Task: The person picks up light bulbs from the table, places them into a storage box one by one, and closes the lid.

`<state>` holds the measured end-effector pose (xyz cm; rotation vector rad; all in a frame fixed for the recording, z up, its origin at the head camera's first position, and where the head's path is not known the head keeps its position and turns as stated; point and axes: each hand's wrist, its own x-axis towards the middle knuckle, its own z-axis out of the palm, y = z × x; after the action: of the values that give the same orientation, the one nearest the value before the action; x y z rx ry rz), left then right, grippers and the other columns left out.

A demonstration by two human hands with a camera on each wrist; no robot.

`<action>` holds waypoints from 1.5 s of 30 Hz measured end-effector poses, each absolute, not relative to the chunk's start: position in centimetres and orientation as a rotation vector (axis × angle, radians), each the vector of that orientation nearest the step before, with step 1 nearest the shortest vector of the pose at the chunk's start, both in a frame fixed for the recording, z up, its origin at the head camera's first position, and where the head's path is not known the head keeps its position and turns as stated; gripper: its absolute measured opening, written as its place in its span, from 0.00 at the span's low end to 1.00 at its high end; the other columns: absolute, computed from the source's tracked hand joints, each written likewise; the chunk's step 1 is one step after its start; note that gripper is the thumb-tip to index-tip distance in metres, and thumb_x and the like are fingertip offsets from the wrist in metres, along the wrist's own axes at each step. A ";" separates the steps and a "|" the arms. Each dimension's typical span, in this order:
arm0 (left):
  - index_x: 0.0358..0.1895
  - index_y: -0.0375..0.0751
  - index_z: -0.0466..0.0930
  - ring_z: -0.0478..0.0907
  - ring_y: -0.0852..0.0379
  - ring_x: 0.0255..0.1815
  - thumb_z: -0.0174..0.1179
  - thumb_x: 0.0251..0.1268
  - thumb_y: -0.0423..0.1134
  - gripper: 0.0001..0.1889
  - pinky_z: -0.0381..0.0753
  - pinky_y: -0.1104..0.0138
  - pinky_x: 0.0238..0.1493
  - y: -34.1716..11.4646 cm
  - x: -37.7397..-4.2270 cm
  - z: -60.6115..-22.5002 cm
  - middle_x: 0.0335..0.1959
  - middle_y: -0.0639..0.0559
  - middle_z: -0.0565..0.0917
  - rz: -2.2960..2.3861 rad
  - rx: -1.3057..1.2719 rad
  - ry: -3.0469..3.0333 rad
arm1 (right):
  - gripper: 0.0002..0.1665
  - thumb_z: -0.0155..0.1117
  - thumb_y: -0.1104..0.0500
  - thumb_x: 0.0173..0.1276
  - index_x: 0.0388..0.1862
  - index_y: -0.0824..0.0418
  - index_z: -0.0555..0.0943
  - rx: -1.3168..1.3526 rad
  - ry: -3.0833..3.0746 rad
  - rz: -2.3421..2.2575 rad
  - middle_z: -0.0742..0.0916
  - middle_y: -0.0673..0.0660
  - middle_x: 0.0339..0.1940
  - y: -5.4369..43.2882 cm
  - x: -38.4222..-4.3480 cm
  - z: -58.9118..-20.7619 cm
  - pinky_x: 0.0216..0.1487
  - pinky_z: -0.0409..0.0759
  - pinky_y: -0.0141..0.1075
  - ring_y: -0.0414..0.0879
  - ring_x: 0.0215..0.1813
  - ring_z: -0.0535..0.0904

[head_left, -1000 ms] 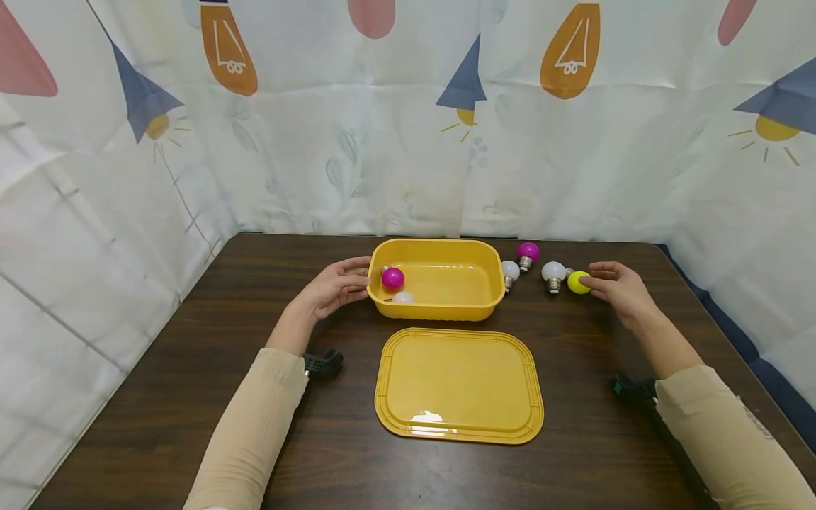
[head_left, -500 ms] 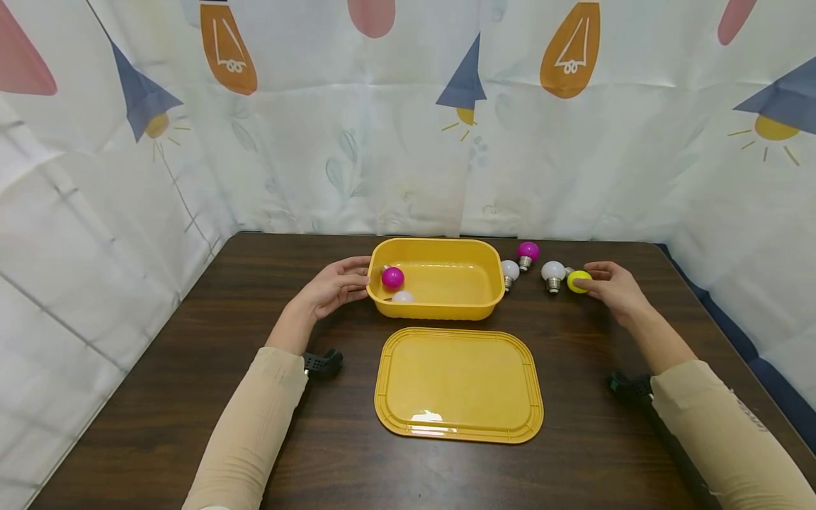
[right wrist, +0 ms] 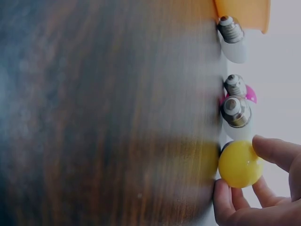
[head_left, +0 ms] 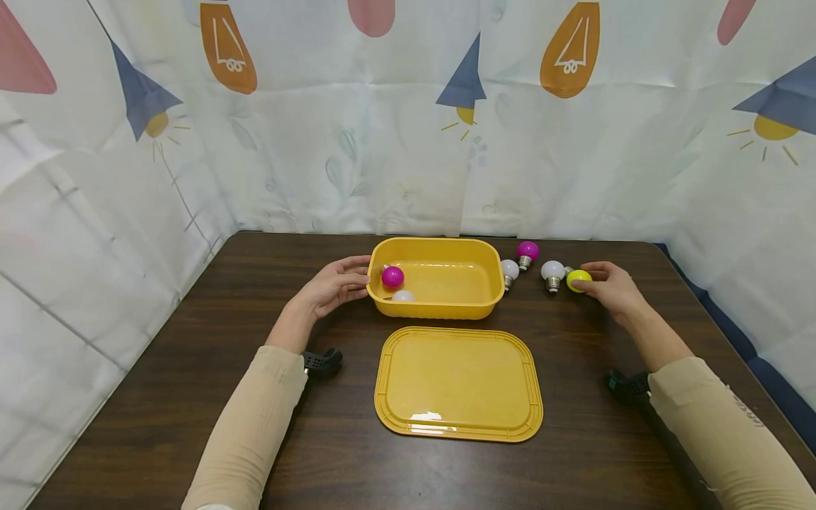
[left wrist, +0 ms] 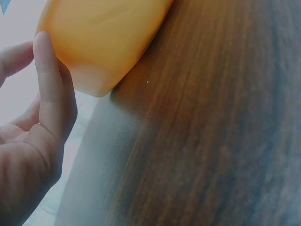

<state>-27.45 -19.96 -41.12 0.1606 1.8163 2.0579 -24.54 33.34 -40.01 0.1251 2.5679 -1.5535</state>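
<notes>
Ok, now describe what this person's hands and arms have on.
The left hand and right hand are bare. The left sleeve and right sleeve are beige; the right has small, unreadable dark markings. Black devices are worn at the left wrist and right wrist.

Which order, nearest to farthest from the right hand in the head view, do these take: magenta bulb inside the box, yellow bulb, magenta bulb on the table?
1. Yellow bulb: gripped by the right hand.
2. Outer magenta bulb: on the table, right of the box.
3. Inner magenta bulb: inside the box's left end.
</notes>
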 end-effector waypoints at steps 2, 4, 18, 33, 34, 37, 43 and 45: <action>0.79 0.36 0.58 0.86 0.56 0.41 0.57 0.76 0.27 0.32 0.86 0.67 0.48 -20.0 -27.5 -41.1 0.64 0.36 0.75 2.057 0.162 1.819 | 0.42 0.61 0.54 0.79 0.79 0.74 0.55 0.117 2.577 -1.540 0.63 0.78 0.75 33.4 -24.6 -40.1 0.51 0.79 0.24 0.62 0.67 0.68; 0.79 0.36 0.58 0.86 0.56 0.41 0.57 0.76 0.27 0.32 0.86 0.67 0.48 -20.0 -27.5 -41.1 0.63 0.36 0.75 2.058 0.164 1.820 | 0.42 0.61 0.53 0.80 0.79 0.74 0.55 0.114 2.577 -1.539 0.63 0.78 0.75 33.4 -24.6 -40.1 0.51 0.79 0.25 0.62 0.67 0.67; 0.79 0.36 0.58 0.86 0.56 0.43 0.56 0.77 0.27 0.32 0.86 0.67 0.49 -20.0 -27.4 -41.1 0.69 0.32 0.71 2.057 0.165 1.809 | 0.40 0.59 0.54 0.80 0.79 0.73 0.57 0.163 2.539 -1.604 0.63 0.76 0.76 33.5 -24.6 -40.0 0.51 0.80 0.25 0.41 0.54 0.74; 0.79 0.35 0.58 0.86 0.56 0.43 0.56 0.77 0.27 0.32 0.86 0.67 0.49 -20.0 -27.4 -40.9 0.69 0.31 0.70 2.054 0.172 1.808 | 0.43 0.58 0.49 0.81 0.80 0.74 0.54 0.117 2.534 -1.622 0.61 0.77 0.76 34.1 -24.6 -39.8 0.55 0.82 0.29 0.31 0.44 0.77; 0.79 0.35 0.58 0.86 0.55 0.43 0.56 0.77 0.27 0.32 0.86 0.67 0.49 -20.0 -27.4 -40.9 0.69 0.31 0.70 2.055 0.171 1.808 | 0.44 0.58 0.49 0.81 0.80 0.74 0.53 0.117 2.533 -1.626 0.61 0.77 0.76 34.2 -24.6 -39.8 0.55 0.82 0.29 0.30 0.43 0.77; 0.79 0.35 0.58 0.86 0.55 0.43 0.56 0.76 0.27 0.32 0.86 0.67 0.48 -20.0 -27.5 -40.9 0.68 0.31 0.71 2.058 0.170 1.804 | 0.44 0.58 0.49 0.81 0.80 0.74 0.53 0.116 2.530 -1.634 0.61 0.77 0.76 34.2 -24.5 -39.6 0.56 0.82 0.30 0.31 0.44 0.78; 0.79 0.35 0.58 0.86 0.55 0.42 0.56 0.76 0.26 0.31 0.86 0.67 0.48 -19.9 -27.3 -40.9 0.69 0.29 0.70 2.062 0.172 1.798 | 0.44 0.58 0.49 0.81 0.80 0.74 0.54 0.118 2.535 -1.639 0.62 0.77 0.76 34.2 -24.4 -39.0 0.57 0.82 0.32 0.37 0.47 0.80; 0.79 0.35 0.59 0.86 0.55 0.42 0.56 0.76 0.26 0.31 0.86 0.67 0.48 -19.9 -27.3 -40.9 0.69 0.29 0.69 2.064 0.172 1.797 | 0.44 0.58 0.49 0.81 0.80 0.74 0.54 0.119 2.540 -1.638 0.62 0.77 0.76 34.2 -24.4 -38.8 0.57 0.82 0.32 0.38 0.48 0.80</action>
<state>-27.30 -19.92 -40.86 0.1716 1.7967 2.0641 -24.40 34.17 -38.84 0.1190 2.5396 -1.6382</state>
